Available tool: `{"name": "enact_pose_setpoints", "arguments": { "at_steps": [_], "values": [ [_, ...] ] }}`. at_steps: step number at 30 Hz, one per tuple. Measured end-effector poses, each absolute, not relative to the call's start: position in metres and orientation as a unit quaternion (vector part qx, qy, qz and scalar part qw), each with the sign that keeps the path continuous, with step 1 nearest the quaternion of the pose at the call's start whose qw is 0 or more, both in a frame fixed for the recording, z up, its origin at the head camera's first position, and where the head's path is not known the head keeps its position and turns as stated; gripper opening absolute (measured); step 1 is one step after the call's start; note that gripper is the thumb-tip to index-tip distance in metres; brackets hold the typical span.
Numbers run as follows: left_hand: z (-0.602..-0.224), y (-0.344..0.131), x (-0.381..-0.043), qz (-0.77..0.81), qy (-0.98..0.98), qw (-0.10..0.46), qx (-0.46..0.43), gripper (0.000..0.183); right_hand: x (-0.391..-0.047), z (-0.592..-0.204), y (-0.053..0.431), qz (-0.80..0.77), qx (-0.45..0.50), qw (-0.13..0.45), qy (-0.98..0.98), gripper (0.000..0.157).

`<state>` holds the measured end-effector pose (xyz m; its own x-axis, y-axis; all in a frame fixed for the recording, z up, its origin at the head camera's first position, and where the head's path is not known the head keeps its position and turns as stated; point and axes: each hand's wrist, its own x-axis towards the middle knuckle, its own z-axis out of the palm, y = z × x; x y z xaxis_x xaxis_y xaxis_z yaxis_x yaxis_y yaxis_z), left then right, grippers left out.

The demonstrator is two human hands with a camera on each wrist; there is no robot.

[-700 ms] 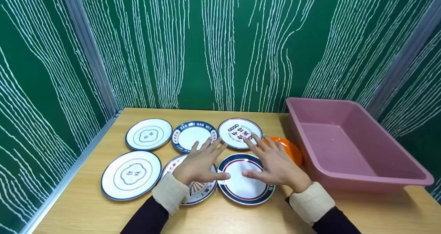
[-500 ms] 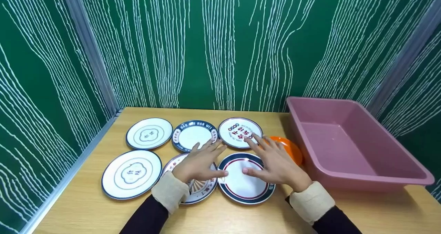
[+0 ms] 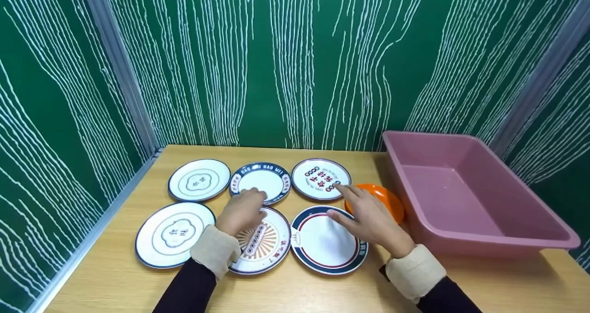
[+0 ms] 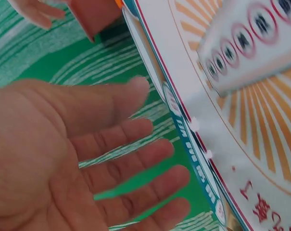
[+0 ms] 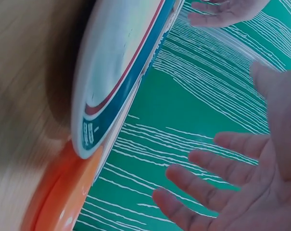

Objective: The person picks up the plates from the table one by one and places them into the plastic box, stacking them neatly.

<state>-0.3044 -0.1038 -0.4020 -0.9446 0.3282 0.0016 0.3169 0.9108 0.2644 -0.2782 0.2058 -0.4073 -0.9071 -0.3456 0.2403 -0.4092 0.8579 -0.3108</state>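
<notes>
At lower center of the frame, a person's bare left hand [image 3: 242, 211] hovers over the sunburst plate [image 3: 266, 239], back of the hand turned up, the forearm slanting in from the bottom edge in a dark sleeve [image 3: 189, 285] with a pale cuff. Seen from the left wrist, its grip is slack and holds nothing: four fingers reach out loosely, the thumb well apart from them, the plate's rim near the fingertips. To its right in the frame, the right hand [image 3: 368, 214] slants up and left from the lower right, palm down, fingers spread, its grip likewise unclasped and holding nothing. It hangs above the right side of the red-ringed plate [image 3: 327, 241] and covers part of the orange dish [image 3: 387, 200]. Both plates lie flat on the wooden desk [image 3: 299, 294], side by side at lower center, below the navy-rimmed plate [image 3: 258, 181] and the plate with red characters [image 3: 320, 177]. A pink tub [image 3: 502, 240] stands at right.
</notes>
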Motion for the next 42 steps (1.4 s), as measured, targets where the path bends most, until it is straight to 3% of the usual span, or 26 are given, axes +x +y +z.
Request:
{"name": "enact_pose_setpoints", "arguments": {
  "at_steps": [7,13,20,27,32,39,42],
  "values": [
    [-0.407,-0.121,-0.311,0.134,0.987,0.008,0.089,0.015,-0.28,-0.41,0.198,0.286,0.14,0.08,-0.945,0.06],
    [-0.408,-0.13,-0.312,0.15,0.987,0.026,0.056,0.023,-0.281,-0.413,0.189,0.382,0.095,0.059,-0.917,0.046],
    [-0.408,-0.135,-0.307,0.169,0.984,0.056,0.031,0.04,-0.278,-0.417,0.179,0.481,0.051,-0.007,-0.875,0.042],
    [-0.407,-0.14,-0.311,0.157,0.985,0.063,0.031,0.042,-0.273,-0.421,0.169,0.53,0.043,-0.059,-0.845,0.038],
    [-0.402,-0.141,-0.314,0.162,0.985,0.062,0.015,0.036,-0.27,-0.425,0.165,0.532,0.067,-0.062,-0.842,0.039],
    [-0.387,-0.148,-0.314,0.224,0.972,0.073,0.019,0.009,-0.262,-0.427,0.158,0.548,0.077,-0.084,-0.829,0.04],
    [-0.38,-0.153,-0.314,0.259,0.962,0.076,0.034,0.005,-0.26,-0.427,0.155,0.549,0.077,-0.09,-0.827,0.038]
  ]
}}
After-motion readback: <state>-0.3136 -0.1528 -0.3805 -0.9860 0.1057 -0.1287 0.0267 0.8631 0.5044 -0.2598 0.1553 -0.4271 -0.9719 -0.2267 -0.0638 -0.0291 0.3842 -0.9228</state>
